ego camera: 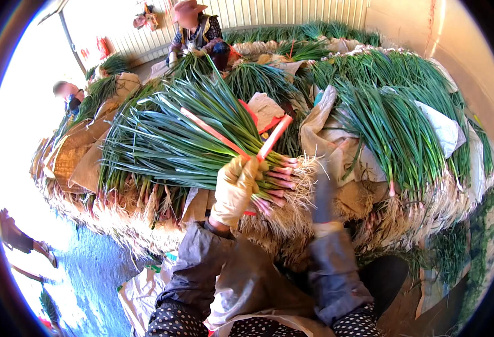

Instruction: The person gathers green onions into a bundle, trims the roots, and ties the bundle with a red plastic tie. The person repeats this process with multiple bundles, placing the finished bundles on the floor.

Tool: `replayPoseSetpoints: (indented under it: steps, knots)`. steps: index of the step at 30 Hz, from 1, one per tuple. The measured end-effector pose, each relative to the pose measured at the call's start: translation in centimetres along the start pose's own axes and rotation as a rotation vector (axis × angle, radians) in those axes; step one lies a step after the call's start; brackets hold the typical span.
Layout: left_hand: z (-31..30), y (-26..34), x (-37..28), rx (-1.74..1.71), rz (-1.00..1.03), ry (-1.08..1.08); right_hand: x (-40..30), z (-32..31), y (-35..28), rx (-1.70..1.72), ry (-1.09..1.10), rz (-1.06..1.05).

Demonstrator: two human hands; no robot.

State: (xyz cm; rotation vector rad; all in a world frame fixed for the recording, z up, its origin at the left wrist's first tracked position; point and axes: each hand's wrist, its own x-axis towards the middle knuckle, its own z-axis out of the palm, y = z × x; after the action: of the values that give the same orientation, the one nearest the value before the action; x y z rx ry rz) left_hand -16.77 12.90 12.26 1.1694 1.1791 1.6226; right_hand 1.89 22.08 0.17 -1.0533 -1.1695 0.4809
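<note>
My left hand (235,189), in a pale yellow glove, grips a bunch of green garlic (192,139) just above its pinkish stem bases. Red-orange tape (217,134) crosses the bunch, and one loose end sticks up beside my fingers. The leaves fan out to the left. At the right end, the pale stringy roots (306,172) face my right hand (328,228). Motion blurs that hand, and little of its glove shows. From it a dark, flat, blade-like tool (323,193) points upward close to the root tips; whether they touch is unclear.
More green garlic (394,130) lies heaped right, left and behind, roots outward. Burlap sacking (322,122) lies between the heaps, and a pale block (265,110) is behind the bunch. One person (196,33) crouches at the back; another (68,94) is far left. White sacking (146,290) lies below.
</note>
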Motion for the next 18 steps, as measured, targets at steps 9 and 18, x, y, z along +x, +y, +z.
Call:
replayPoseSetpoints:
  steps: [9, 18]
  knots:
    - [-1.6, -0.4, 0.6, -0.013, 0.005, -0.010, 2.9, -2.8, -11.8, -0.216, -0.189, -0.389]
    - [-1.0, -1.7, 1.4, 0.251, 0.327, -0.070, 3.3, 3.2, -15.6, -0.553, -0.782, -0.865]
